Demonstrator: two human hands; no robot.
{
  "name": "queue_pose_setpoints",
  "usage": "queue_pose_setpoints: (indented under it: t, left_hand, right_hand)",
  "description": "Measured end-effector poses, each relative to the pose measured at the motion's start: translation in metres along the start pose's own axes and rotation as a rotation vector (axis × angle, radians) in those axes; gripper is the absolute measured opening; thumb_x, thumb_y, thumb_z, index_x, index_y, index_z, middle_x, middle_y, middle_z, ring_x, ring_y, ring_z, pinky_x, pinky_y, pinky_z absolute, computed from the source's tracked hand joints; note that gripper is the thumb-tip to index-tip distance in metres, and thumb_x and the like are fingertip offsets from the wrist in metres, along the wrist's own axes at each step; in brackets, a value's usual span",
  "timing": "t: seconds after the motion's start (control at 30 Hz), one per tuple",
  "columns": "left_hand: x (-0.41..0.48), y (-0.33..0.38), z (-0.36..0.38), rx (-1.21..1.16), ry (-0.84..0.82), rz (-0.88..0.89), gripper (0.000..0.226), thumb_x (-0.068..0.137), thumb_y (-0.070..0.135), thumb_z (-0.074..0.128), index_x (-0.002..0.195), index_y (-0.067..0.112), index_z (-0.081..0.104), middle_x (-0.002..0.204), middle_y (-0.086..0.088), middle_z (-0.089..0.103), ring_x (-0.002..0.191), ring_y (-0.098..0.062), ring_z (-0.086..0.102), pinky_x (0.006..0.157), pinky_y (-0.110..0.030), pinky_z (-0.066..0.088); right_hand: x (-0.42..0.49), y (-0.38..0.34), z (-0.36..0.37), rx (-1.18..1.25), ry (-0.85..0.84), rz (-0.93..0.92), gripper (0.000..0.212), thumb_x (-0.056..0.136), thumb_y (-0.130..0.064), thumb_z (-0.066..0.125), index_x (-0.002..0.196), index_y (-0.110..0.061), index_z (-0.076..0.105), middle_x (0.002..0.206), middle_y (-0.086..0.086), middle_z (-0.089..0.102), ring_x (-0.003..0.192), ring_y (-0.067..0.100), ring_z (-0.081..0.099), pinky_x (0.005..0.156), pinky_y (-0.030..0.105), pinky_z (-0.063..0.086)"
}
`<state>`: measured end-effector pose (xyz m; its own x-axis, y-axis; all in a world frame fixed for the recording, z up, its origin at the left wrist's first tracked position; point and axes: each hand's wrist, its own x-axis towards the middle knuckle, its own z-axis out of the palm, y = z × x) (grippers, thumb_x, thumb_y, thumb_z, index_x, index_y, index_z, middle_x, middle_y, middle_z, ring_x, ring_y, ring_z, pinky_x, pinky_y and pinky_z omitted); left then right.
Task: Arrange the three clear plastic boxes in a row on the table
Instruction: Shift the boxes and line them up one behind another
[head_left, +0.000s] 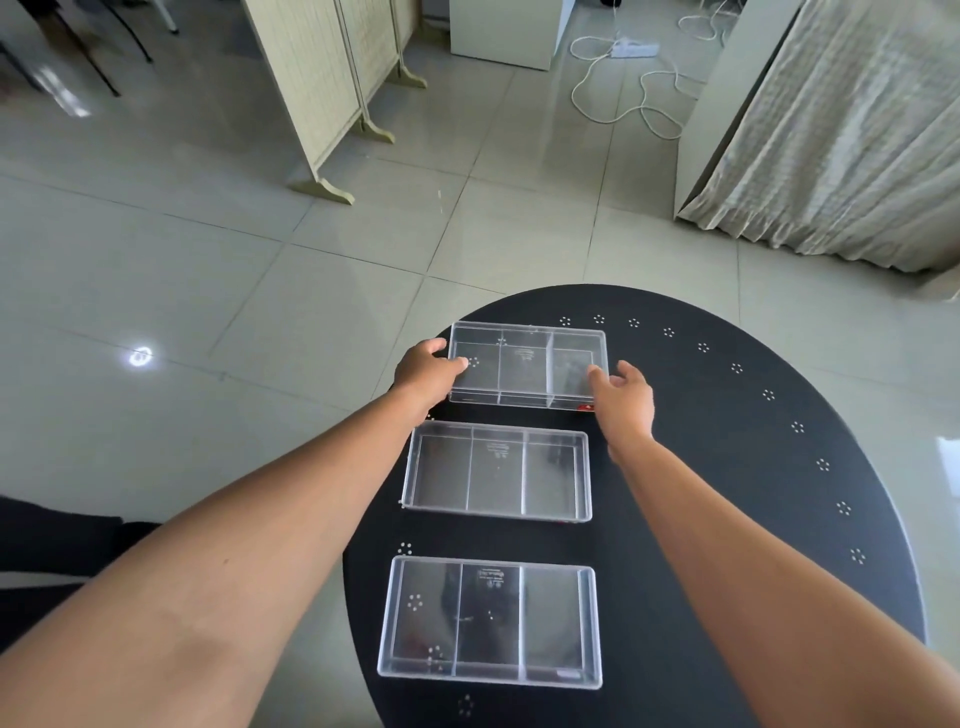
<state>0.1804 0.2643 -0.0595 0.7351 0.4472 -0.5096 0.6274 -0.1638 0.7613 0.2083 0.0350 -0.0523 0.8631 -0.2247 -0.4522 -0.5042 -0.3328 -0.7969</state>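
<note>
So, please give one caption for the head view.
Both hands at the farthest of three clear boxes lined up on a black table.

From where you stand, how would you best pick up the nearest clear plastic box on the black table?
Probably by its two short end walls, one hand from each side. The nearest clear plastic box lies flat and open-topped on the black round table, its long sides across the view, so the short ends face the arms. Its thin rims give fingers an edge.

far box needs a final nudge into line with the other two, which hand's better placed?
Left, probably. The left hand already grips the far box at its left end, thumb over the rim. The right hand is open at the near right corner, barely touching if at all.
</note>
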Motion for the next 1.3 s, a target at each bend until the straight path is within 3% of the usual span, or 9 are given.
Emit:
queue_pose_setpoints:
  t: [0.2, 0.27, 0.5, 0.73, 0.83, 1.0, 1.07, 1.13, 1.3]
  left_hand:
    - [-0.002, -0.008, -0.002, -0.045, -0.029, -0.002, 0.053, 0.086, 0.016, 0.067, 0.138, 0.020, 0.054, 0.124, -0.006, 0.064, 0.103, -0.023, 0.066, 0.094, -0.042, 0.056]
    - [0.001, -0.007, -0.001, -0.054, -0.024, -0.006, 0.053, 0.086, 0.015, 0.066, 0.138, 0.020, 0.054, 0.126, -0.007, 0.064, 0.108, -0.024, 0.065, 0.097, -0.043, 0.055]
    - [0.006, -0.001, -0.001, -0.047, -0.018, -0.010, 0.053, 0.089, 0.011, 0.064, 0.140, 0.018, 0.053, 0.130, -0.009, 0.059, 0.106, -0.024, 0.063, 0.100, -0.042, 0.053]
    - [0.003, -0.002, -0.002, -0.019, -0.035, -0.009, 0.060, 0.086, 0.019, 0.065, 0.143, 0.022, 0.048, 0.137, -0.008, 0.058, 0.117, -0.026, 0.060, 0.104, -0.044, 0.049]
    - [-0.003, -0.003, -0.007, -0.032, -0.041, -0.005, 0.066, 0.083, 0.029, 0.069, 0.145, 0.022, 0.046, 0.137, -0.007, 0.058, 0.117, -0.025, 0.060, 0.105, -0.044, 0.048]
    - [-0.021, -0.012, -0.029, 0.034, -0.156, -0.050, 0.075, 0.082, 0.030, 0.075, 0.148, 0.018, 0.042, 0.134, -0.009, 0.058, 0.117, -0.025, 0.057, 0.105, -0.039, 0.045]
    - [-0.034, -0.021, -0.040, 0.069, -0.205, -0.104, 0.079, 0.082, 0.026, 0.076, 0.150, 0.016, 0.037, 0.132, -0.011, 0.058, 0.115, -0.025, 0.056, 0.101, -0.039, 0.047]
    - [-0.047, -0.033, -0.048, 0.072, -0.231, -0.151, 0.082, 0.082, 0.021, 0.077, 0.151, 0.014, 0.033, 0.138, -0.015, 0.055, 0.125, -0.029, 0.054, 0.104, -0.044, 0.046]
    - [-0.070, -0.069, -0.048, -0.038, -0.241, -0.187, 0.063, 0.082, 0.014, 0.075, 0.139, 0.008, 0.050, 0.122, -0.009, 0.068, 0.109, -0.025, 0.067, 0.092, -0.040, 0.054]
  right_hand:
    - [-0.004, 0.001, -0.001, -0.041, 0.039, -0.005, 0.036, 0.094, -0.019, 0.049, 0.118, 0.004, 0.061, 0.119, 0.026, 0.065, 0.088, 0.039, 0.059, 0.095, 0.052, 0.049]
    - [-0.003, -0.002, 0.000, -0.045, 0.039, -0.002, 0.034, 0.094, -0.018, 0.049, 0.116, 0.005, 0.061, 0.117, 0.026, 0.065, 0.105, 0.046, 0.058, 0.095, 0.051, 0.049]
    - [0.009, -0.002, 0.002, -0.012, 0.021, 0.007, 0.026, 0.097, -0.020, 0.051, 0.112, -0.015, 0.071, 0.076, -0.007, 0.062, 0.067, 0.008, 0.054, 0.062, 0.025, 0.043]
    - [0.006, -0.002, 0.000, 0.011, 0.004, 0.021, 0.041, 0.095, -0.025, 0.056, 0.134, -0.013, 0.060, 0.114, 0.001, 0.069, 0.103, 0.019, 0.061, 0.082, 0.027, 0.042]
    - [0.004, 0.000, -0.006, 0.044, -0.019, 0.057, 0.059, 0.093, -0.034, 0.060, 0.146, -0.012, 0.046, 0.105, -0.005, 0.062, 0.116, 0.020, 0.055, 0.087, 0.030, 0.038]
    - [-0.002, 0.019, -0.023, -0.020, -0.145, 0.123, 0.044, 0.071, -0.056, 0.071, 0.088, -0.018, 0.060, 0.080, 0.005, 0.052, 0.089, 0.023, 0.044, 0.072, 0.031, 0.045]
    - [-0.014, 0.027, -0.032, -0.012, -0.205, 0.145, 0.063, 0.077, -0.048, 0.075, 0.109, 0.006, 0.065, 0.107, 0.037, 0.060, 0.093, 0.018, 0.047, 0.090, 0.047, 0.055]
    - [-0.028, 0.034, -0.040, -0.018, -0.248, 0.146, 0.076, 0.080, -0.043, 0.076, 0.130, 0.009, 0.052, 0.134, 0.029, 0.055, 0.128, 0.045, 0.051, 0.106, 0.056, 0.045]
    - [-0.051, 0.062, -0.046, -0.034, -0.320, 0.169, 0.064, 0.081, -0.036, 0.079, 0.132, -0.003, 0.060, 0.128, 0.012, 0.066, 0.108, 0.022, 0.065, 0.085, 0.036, 0.056]
